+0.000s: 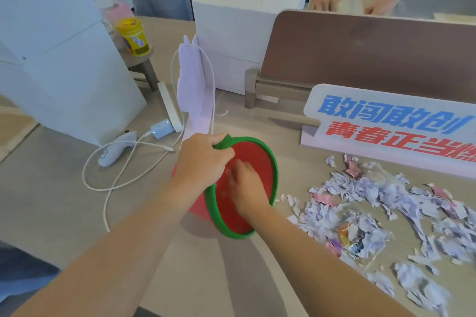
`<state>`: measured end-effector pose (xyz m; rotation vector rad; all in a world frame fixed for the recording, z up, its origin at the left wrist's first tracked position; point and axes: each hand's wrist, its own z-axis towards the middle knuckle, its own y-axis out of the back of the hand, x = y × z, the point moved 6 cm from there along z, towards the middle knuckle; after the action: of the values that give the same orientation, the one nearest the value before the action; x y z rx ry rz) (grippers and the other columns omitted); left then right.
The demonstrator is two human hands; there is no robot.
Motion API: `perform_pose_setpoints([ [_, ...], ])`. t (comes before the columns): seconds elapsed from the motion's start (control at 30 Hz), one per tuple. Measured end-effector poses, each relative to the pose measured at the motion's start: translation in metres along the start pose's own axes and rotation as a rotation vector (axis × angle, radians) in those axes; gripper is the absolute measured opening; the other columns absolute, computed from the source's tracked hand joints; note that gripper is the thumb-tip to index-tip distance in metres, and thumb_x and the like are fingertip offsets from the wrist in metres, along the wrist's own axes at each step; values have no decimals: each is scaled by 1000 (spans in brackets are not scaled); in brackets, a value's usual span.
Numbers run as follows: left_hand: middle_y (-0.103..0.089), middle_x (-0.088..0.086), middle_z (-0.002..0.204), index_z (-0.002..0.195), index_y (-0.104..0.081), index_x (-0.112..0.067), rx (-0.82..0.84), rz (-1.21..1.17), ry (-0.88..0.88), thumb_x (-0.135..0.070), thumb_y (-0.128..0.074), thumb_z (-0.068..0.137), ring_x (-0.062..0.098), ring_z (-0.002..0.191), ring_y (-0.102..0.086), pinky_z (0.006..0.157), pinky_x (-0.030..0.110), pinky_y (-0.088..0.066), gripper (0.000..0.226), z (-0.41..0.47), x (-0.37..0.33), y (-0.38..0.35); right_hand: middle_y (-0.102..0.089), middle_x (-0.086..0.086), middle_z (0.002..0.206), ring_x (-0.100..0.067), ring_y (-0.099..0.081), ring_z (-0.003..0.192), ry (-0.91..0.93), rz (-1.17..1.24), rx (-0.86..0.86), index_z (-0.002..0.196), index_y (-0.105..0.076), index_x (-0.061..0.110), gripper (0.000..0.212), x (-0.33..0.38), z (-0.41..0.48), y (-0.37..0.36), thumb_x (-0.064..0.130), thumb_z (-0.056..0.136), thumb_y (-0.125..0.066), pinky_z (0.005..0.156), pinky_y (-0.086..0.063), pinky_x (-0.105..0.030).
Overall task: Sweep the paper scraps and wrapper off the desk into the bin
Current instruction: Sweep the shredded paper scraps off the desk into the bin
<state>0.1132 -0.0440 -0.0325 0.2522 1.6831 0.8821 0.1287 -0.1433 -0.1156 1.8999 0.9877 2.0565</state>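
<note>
A small red bin (257, 162) with a green rim lies tilted on the desk, its mouth turned toward the right. My left hand (203, 159) grips the green rim at its upper left edge. My right hand (247, 190) reaches into the bin's mouth, fingers slightly curled and blurred; whether it holds scraps I cannot tell. Torn white and pink paper scraps (360, 188) spread over the desk to the right of the bin. A clear plastic wrapper (358, 237) with coloured print lies among them.
A sign with blue and red characters (391, 123) stands behind the scraps. White boxes (242, 20) and a brown divider (360, 54) are at the back. A white cable (123, 170), charger and white handheld device (113, 152) lie left. Other people stand beyond.
</note>
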Motion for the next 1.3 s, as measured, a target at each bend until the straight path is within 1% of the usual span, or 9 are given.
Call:
perform_pose_setpoints([
  [0.13, -63, -11, 56, 113, -68, -29, 9, 7, -44, -22, -63, 76, -2, 44, -50, 44, 6, -36, 38, -7, -1, 3, -54, -14, 107, -34, -44, 105, 57, -347, 277, 107, -59, 17, 43, -5, -10, -25, 46, 93, -31, 98, -32, -48],
  [0.27, -69, 0, 61, 105, -70, -33, 5, 23, -39, -18, -62, 77, 10, 47, -54, 42, 8, -39, 32, -11, 0, 9, -65, -7, 93, -23, -53, 95, 163, -13, -168, 89, -68, 11, 33, -10, -35, 27, 30, 90, -41, 89, -35, -29],
  [0.37, -67, -12, 63, 113, -67, -32, -1, 56, -24, -22, -62, 77, 19, 55, -64, 48, 21, -46, 37, -12, 2, 13, -55, -7, 101, -25, -50, 97, -186, 22, -529, 96, -62, 8, 18, -72, -59, 76, 14, 89, -47, 84, -37, -30],
  [0.43, -67, -11, 65, 112, -67, -32, -20, 60, -22, -23, -63, 77, 15, 53, -61, 48, 21, -44, 36, -11, 3, 15, -47, -13, 118, -29, -47, 104, -456, -59, -413, 110, -55, 7, 24, -117, -59, 75, 19, 91, -46, 85, -37, -34],
  [0.5, -67, -12, 66, 112, -67, -32, -31, 58, -20, -22, -63, 77, 12, 55, -60, 48, 20, -43, 37, -11, 3, 16, -41, -15, 127, -29, -47, 105, -533, -91, -252, 119, -49, 8, 34, -139, -52, 61, 27, 91, -48, 86, -38, -34],
  [0.67, -63, 15, 59, 73, -61, -34, -15, 25, -40, -17, -61, 76, 12, 39, -44, 42, 23, -40, 18, -12, 5, 16, -39, -9, 126, -28, -43, 114, -453, -250, -43, 125, -42, 16, 58, -133, -27, 31, 46, 79, -62, 94, -43, -42],
  [0.8, -52, 10, 55, 73, -58, -31, -16, -16, -34, -14, -60, 76, 12, 39, -37, 40, 19, -32, 17, -10, 8, 23, -40, -4, 120, -26, -40, 113, -320, -482, 93, 119, -43, 20, 62, -116, -23, 10, 56, 72, -61, 87, -45, -39],
  [1.1, -69, 21, 73, 65, -62, -48, -72, -32, -5, -18, -62, 75, 14, 48, -46, 50, 26, -41, 31, -6, 19, 36, -51, -13, 106, -32, -46, 98, -67, -504, 74, 99, -52, 5, 15, -124, -46, -9, 11, 92, -40, 73, -36, -36],
  [1.3, -60, 5, 57, 94, -69, -43, -52, -30, 7, -18, -62, 77, 11, 41, -41, 39, 12, -33, 31, 0, 23, 40, -45, -6, 82, -22, -44, 77, -179, -334, 5, 76, -45, 10, 15, -136, -41, 21, -3, 84, -42, 56, -27, -29],
])
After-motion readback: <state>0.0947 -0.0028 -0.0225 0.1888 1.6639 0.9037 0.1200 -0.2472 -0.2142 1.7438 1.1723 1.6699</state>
